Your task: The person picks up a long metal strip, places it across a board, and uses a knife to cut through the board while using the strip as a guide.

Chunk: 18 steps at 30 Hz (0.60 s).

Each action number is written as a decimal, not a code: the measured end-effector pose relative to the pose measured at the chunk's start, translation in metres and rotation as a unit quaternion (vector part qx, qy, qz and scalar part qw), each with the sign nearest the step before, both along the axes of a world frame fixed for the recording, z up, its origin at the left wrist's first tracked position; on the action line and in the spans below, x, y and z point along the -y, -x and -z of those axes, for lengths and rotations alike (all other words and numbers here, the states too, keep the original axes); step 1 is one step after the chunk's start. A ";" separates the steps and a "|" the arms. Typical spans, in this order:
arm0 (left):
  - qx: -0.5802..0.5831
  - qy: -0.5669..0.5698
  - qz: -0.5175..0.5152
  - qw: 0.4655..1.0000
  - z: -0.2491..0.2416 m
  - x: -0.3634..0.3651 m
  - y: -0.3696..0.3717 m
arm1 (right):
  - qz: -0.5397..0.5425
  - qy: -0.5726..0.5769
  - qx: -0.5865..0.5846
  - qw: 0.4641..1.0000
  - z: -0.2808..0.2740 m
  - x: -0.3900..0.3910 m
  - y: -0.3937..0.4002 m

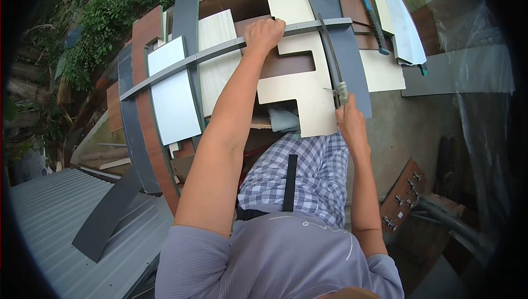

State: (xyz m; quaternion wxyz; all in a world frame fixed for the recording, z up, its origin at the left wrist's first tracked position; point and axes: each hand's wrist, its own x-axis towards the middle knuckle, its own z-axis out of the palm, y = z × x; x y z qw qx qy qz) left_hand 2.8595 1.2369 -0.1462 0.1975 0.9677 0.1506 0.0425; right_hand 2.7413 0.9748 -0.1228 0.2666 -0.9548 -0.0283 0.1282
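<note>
A long grey metal bar (220, 50) lies slantwise across the boards. My left hand (263, 35) is closed in a fist on it, right of its middle. In my right hand (351, 120) is a saw (332, 51) with a narrow dark blade and a pale wrapped handle. The blade points away from me, and its far end crosses the bar near the bar's right end. Beneath the bar, between my hands, lies a cream panel (308, 106) with rectangular cutouts. A dark grey board (352, 68) runs just right of the saw.
A claw hammer (369, 15) with a blue and black handle lies on boards at the upper right. White and brown panels (174, 90) spread out on the left. Corrugated metal sheeting (49, 216) is at lower left, and clear plastic sheet (473, 106) hangs at right.
</note>
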 end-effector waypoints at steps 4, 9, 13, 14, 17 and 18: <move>0.001 -0.015 0.007 1.000 -0.002 0.002 -0.001 | -0.013 0.013 0.019 1.000 -0.004 -0.008 -0.030; 0.000 -0.033 0.003 0.999 -0.005 0.002 0.000 | -0.050 -0.001 0.081 0.995 0.003 -0.052 -0.094; -0.026 -0.007 -0.001 1.000 -0.007 0.003 0.002 | -0.057 -0.007 0.082 0.995 0.005 -0.046 -0.087; -0.018 -0.004 0.003 1.000 -0.008 0.003 0.002 | -0.059 -0.005 0.077 0.995 0.005 -0.039 -0.076; -0.005 -0.008 0.008 1.000 -0.002 0.001 0.003 | -0.036 0.003 0.031 0.999 0.003 -0.015 -0.024; -0.010 -0.005 0.007 1.000 -0.003 0.002 0.003 | -0.017 0.013 0.015 1.000 0.003 -0.007 -0.007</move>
